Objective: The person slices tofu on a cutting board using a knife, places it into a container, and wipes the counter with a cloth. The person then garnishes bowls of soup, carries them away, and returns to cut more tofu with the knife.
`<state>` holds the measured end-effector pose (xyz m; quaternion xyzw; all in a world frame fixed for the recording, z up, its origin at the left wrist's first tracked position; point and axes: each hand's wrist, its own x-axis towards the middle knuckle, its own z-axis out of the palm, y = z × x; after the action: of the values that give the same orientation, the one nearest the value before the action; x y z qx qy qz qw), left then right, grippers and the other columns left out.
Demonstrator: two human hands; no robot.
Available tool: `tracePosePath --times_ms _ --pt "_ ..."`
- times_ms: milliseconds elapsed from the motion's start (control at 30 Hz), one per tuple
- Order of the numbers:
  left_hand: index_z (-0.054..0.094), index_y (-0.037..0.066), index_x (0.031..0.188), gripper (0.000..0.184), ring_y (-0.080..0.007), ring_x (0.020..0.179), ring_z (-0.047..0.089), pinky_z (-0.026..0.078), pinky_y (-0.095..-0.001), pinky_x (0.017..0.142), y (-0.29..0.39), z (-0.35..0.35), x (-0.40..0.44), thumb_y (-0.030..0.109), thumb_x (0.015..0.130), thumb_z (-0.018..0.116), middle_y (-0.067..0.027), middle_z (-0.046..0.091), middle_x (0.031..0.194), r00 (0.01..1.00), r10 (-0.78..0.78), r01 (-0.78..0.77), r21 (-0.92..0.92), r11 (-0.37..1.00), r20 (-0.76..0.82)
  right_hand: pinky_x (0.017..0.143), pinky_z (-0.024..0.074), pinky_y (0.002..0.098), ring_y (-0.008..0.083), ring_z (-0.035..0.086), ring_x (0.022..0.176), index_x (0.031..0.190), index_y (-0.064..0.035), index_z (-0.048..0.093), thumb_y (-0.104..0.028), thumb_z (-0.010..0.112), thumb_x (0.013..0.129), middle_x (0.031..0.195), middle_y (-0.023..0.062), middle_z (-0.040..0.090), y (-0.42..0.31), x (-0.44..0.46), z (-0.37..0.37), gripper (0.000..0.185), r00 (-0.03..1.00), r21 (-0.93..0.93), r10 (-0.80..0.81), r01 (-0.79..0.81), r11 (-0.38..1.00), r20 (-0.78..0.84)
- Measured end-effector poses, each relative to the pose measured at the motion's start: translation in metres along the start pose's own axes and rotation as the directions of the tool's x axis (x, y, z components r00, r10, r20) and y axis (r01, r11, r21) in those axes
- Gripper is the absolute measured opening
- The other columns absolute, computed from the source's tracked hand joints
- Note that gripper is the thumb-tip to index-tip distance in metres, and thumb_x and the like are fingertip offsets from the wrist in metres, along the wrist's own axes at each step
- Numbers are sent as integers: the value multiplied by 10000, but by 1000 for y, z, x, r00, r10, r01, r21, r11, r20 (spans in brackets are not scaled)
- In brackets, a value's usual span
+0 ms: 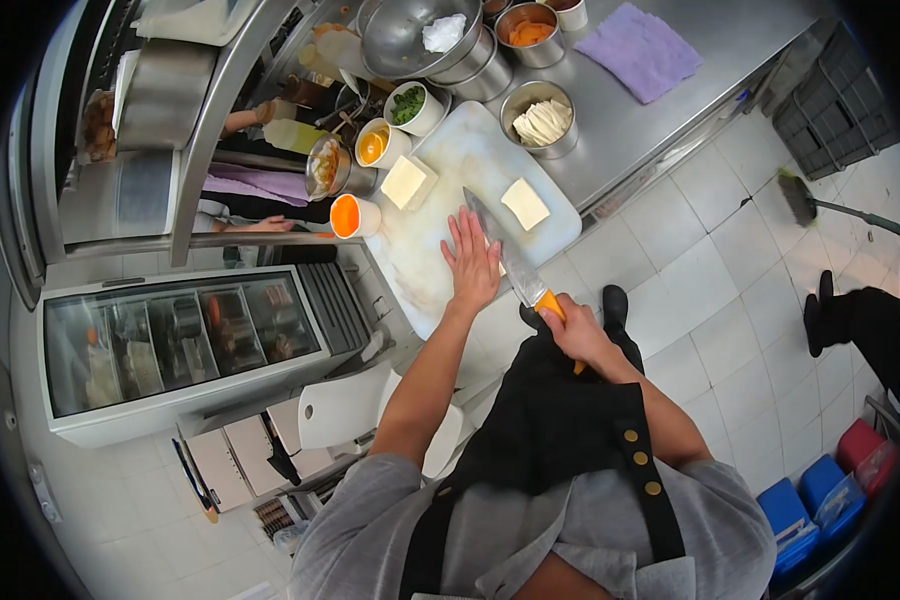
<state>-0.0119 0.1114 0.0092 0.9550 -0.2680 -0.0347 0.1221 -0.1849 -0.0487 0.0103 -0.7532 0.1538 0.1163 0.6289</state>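
In the frame's centre, the right hand (570, 327) is closed round the yellow handle of a long steel knife (518, 268). The left hand (473, 262) lies flat, fingers extended, beside its blade. Cream rectangular block (409, 183) and cream square slab (525, 204) rest above on a white cutting board (408, 262).

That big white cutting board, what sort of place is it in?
Probably a restaurant kitchen: there's an orange-handled kitchen knife, a long steel counter and a glass-topped food case.
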Motion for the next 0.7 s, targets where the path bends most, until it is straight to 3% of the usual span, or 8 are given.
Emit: tracePosePath --times_ms 567,700 --pt "122 -6 1536 663 -423 1489 -10 44 -683 1112 0 2 0 340 1021 358 -186 57 1623 1000 -8 8 -9 1000 -4 729 480 534 502 614 829 1034 18 535 -307 574 963 841 290 648 -4 -1 -2 336 1000 16 2 -2 1000 6" --pt "89 38 1554 677 -425 1490 -11 32 -668 1116 -1 4 0 337 1018 372 -179 33 1629 1000 -8 8 1 1000 -9 742 479 537 506 612 842 1043 18 534 -306 567 966 865 295 648 0 0 0 334 1000 33 -26 26 999 8"
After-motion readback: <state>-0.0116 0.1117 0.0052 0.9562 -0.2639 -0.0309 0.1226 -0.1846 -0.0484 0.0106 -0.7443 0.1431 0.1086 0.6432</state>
